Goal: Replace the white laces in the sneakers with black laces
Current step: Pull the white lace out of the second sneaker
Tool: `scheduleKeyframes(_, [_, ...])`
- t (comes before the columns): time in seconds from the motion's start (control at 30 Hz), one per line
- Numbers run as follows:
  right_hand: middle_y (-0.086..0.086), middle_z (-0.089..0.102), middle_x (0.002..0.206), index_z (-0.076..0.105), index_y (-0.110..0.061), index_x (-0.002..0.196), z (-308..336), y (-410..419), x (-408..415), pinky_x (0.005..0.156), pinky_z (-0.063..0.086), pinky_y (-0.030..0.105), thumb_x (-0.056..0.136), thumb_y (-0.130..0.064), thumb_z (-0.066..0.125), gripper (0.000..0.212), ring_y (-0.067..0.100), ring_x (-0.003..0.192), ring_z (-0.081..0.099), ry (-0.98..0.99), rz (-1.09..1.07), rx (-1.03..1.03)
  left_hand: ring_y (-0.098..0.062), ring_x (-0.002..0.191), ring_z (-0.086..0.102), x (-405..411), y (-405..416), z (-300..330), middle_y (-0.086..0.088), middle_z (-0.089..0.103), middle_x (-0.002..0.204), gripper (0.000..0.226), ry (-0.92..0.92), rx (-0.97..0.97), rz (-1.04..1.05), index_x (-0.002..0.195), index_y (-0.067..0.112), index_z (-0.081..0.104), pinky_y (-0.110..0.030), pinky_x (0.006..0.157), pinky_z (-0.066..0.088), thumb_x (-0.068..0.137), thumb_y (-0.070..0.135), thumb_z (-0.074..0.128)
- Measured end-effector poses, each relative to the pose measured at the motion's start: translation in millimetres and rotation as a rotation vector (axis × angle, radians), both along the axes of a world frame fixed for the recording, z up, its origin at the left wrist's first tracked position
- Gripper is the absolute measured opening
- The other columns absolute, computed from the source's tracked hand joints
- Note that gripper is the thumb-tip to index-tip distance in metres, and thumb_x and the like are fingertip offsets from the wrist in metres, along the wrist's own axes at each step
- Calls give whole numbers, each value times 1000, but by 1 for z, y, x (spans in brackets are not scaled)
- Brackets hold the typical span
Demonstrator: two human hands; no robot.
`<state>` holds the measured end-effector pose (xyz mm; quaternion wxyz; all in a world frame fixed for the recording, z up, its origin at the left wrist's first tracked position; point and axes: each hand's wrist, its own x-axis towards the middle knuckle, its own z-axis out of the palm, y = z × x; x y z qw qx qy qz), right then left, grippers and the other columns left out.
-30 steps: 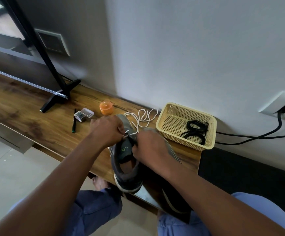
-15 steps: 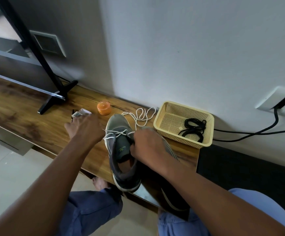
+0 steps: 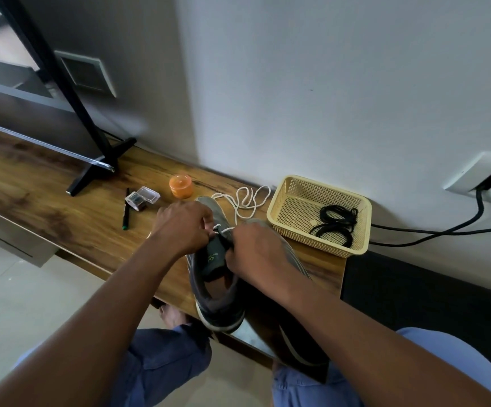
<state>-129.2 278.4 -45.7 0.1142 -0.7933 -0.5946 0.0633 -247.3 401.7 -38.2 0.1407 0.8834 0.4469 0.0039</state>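
- Step in hand, as I judge it: unthreading the white lace (image 3: 243, 201) from the grey sneaker (image 3: 215, 277); black laces (image 3: 337, 223) untouched in the cream basket (image 3: 279, 207), so the task looks early.
- To do it well: pull one crossing at a time, straight out of the eyelet, and hold the tongue down so the shoe doesn't shift.
- Sneaker sits at the desk (image 3: 62, 207) front edge, heel toward the person and overhanging; a second, dark shoe (image 3: 294, 345) lies just right of it.
- Left hand (image 3: 184, 227): fingers curled, grip pinching the white lace at the eyelets.
- Right hand (image 3: 256, 251): knuckles up, curled over the tongue area; fingertips hidden, so I cannot tell what its grip holds.
- Free lace length trails in loops on the desk toward the basket.
- Both forearms reach in from below and meet over the shoe.
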Motion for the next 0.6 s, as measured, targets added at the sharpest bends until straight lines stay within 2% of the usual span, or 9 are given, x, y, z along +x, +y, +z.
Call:
scheduleKeyframes(0.1, [13, 70, 99, 73, -10, 96, 2, -1, 2, 74, 49, 36, 90, -22, 63, 17, 34, 99, 66, 30, -1, -15, -28, 91, 64, -10, 11, 0, -2, 68, 92, 12, -67, 10, 118, 81, 26, 59, -35, 75, 45, 90, 22, 65])
scheduleKeyframes(0.17, [13, 70, 101, 72, -10, 97, 2, 0, 3, 75, 51, 36, 90, -23, 63, 17, 35, 101, 66, 65, -12, -22, -33, 92, 60, -21, 20, 3, -8, 66, 96, 3, -72, 42, 229, 87, 23, 62, -35, 74, 42, 89, 24, 59])
scheduleKeyframes(0.27, [11, 69, 96, 72, -12, 96, 3, 2, 1, 71, 47, 34, 91, -26, 63, 17, 33, 97, 66, 46, 17, -21, -36, 103, 61, -27, 22, 4, -7, 65, 109, 22, -5, 32, 343, 92, 26, 65, -38, 79, 49, 77, 35, 52])
scheduleKeyframes(0.4, [7, 61, 82, 72, -13, 95, 3, 5, -2, 64, 41, 32, 91, -28, 65, 16, 32, 88, 66, 33, 40, -22, -39, 108, 62, -21, 17, 4, -16, 66, 116, 21, 29, 50, 389, 108, 16, 66, -37, 78, 45, 91, 26, 59])
scheduleKeyframes(0.47, [2, 49, 76, 64, -14, 85, 0, 7, -4, 63, 41, 32, 90, -25, 65, 13, 32, 87, 65, 87, 28, -40, -38, 107, 62, -19, 16, 3, -17, 68, 113, 21, 21, 37, 378, 109, 12, 64, -36, 78, 41, 95, 25, 57])
scheduleKeyframes(0.6, [-2, 37, 65, 35, -19, 64, -5, 8, -8, 61, 37, 33, 87, -23, 63, 36, 31, 74, 56, 131, 1, -43, -33, 102, 66, -24, 23, 6, -10, 73, 98, 20, 61, -42, 376, 98, 15, 65, -36, 76, 43, 92, 29, 52])
